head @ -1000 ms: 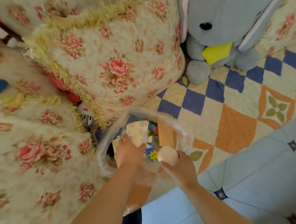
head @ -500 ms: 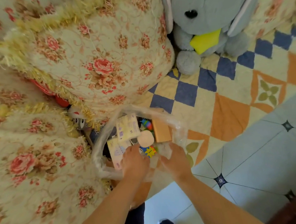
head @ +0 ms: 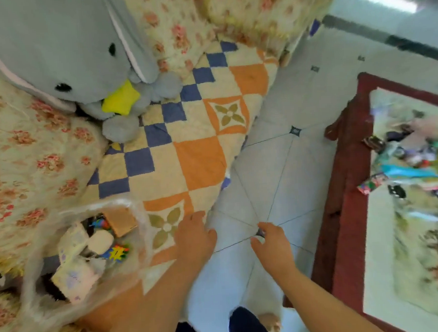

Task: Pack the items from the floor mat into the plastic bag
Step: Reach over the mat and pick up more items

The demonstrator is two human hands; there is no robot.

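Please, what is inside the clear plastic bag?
Inside the plastic bag: a brown box, a white round item, colourful puzzle pieces and two pale printed packs. Anything beneath them is covered.

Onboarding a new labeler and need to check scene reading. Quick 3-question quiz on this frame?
1. True or false: the left hand and the right hand are inside the plastic bag.
2. The red-bordered floor mat with the unpacked items lies: A, to the person's right; B, to the person's left; C, under the bag.
3. Short answer: what does each hand hold?
Key: 1 false, both hands are outside the bag; 2 A; 3 nothing, each grip is empty.
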